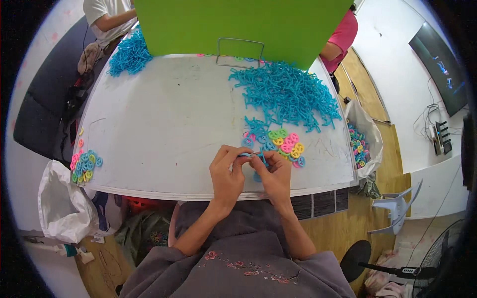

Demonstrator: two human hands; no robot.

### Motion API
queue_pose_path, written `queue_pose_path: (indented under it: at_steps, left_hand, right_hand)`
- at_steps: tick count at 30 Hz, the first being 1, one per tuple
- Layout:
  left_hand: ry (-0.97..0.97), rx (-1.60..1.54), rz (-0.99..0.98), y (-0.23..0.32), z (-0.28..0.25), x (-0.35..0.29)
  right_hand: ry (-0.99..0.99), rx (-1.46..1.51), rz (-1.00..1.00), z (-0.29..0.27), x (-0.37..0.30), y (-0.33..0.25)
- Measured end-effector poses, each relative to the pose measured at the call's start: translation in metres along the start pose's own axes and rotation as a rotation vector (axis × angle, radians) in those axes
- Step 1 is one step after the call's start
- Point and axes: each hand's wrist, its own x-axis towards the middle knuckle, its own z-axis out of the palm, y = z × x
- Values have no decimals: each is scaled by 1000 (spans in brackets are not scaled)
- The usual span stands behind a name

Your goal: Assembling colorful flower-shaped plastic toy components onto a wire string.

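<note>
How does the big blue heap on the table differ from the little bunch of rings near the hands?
The blue stick pile is one colour, large and tangled; the ring cluster is pink, yellow, green and blue, small and flat. The pile lies farther from the hands, the rings closer. Both rest on the white table.

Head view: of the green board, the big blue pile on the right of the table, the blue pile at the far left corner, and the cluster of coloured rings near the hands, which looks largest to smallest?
1. green board
2. right blue pile
3. far-left blue pile
4. coloured rings
The last two look close; the far pile sits farther away.
</note>
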Motion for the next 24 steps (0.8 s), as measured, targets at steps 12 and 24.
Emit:
queue_pose_path:
  at_steps: [12,24]
  left_hand:
    - [-14,-281,-239,5,-13,5]
    - [3,-454,-281,-4,-13,4]
  right_hand:
    - [-22,-60,-120,0,3,-3]
    - [-17,-288,-220,1,8,-8]
